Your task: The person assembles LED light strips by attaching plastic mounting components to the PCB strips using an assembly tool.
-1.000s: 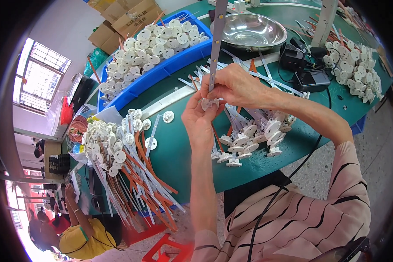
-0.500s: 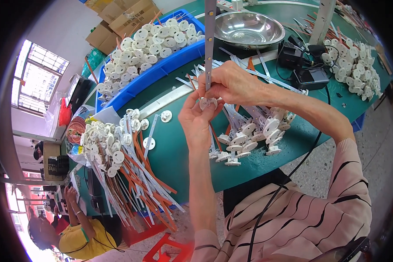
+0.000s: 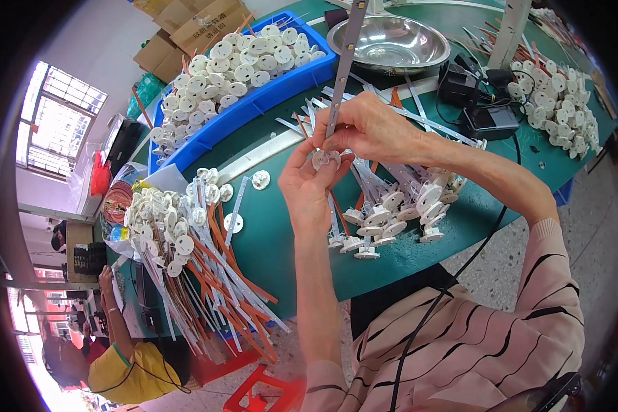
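Between the fingers of my left hand (image 3: 307,189) is a small white round plastic cap (image 3: 326,160), held just above the green table. My right hand (image 3: 367,127) pinches the lower end of a narrow LED strip (image 3: 346,58) right at that cap, and the strip rises away from me, leaning a little right. Fingers hide the join between strip and cap. Under and right of my hands lies a bundle of strips with white round caps (image 3: 381,218) on their near ends.
A blue bin (image 3: 254,90) heaped with white discs stands at the back left. Behind my hands sits a steel bowl (image 3: 391,44). Black power adapters (image 3: 487,120) with cables lie to the right. More capped strips (image 3: 213,275) pile up at left, near a co-worker in a yellow shirt (image 3: 134,374).
The LED strip's upper end has tipped to the right. My hands stay nearly in place, still holding strip and cap. At lower left the co-worker's arm has shifted.
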Demonstrator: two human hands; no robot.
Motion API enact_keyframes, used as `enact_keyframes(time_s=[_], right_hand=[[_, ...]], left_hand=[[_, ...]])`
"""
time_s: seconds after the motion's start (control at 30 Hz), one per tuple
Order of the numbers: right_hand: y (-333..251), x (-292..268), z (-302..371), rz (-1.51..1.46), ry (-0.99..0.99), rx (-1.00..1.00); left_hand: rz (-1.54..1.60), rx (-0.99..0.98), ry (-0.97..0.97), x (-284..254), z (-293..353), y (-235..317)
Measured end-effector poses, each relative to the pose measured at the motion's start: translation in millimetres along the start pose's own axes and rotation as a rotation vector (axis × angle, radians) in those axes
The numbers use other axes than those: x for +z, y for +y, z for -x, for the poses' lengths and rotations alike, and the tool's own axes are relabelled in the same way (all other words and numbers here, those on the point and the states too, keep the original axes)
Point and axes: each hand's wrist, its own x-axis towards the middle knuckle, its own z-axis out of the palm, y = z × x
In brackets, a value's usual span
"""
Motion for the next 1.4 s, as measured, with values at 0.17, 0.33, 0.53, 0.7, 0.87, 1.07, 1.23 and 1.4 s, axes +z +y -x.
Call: enact_keyframes(time_s=[0.17,0.33,0.53,0.7,0.87,1.07,1.23,1.4], right_hand=[[-2,2,0,0.010,0.006,-0.019],[-2,2,-1,0.023,-0.003,-0.025],[-2,1,-1,0.008,0.017,-0.037],[-3,3,-2,0.029,-0.001,-0.013],[1,3,0,0.043,0.008,-0.045],[2,4,1,0.034,0.018,-0.077],[3,5,0,0.024,0.013,-0.064],[9,9,-2,0.038,0.012,-0.075]], left_hand=[[0.002,-0.003,0.004,-1,0,-1],[0.011,-0.011,0.010,0,1,1],[-0.010,-0.005,-0.010,-3,-1,-2],[-0.020,-0.003,0.013,-2,0,0],[-0.010,0.000,0.018,0,1,-1],[0.005,0.006,0.023,1,1,1],[-0.024,0.022,0.041,1,1,0],[-0.110,0.038,0.075,3,3,1]])
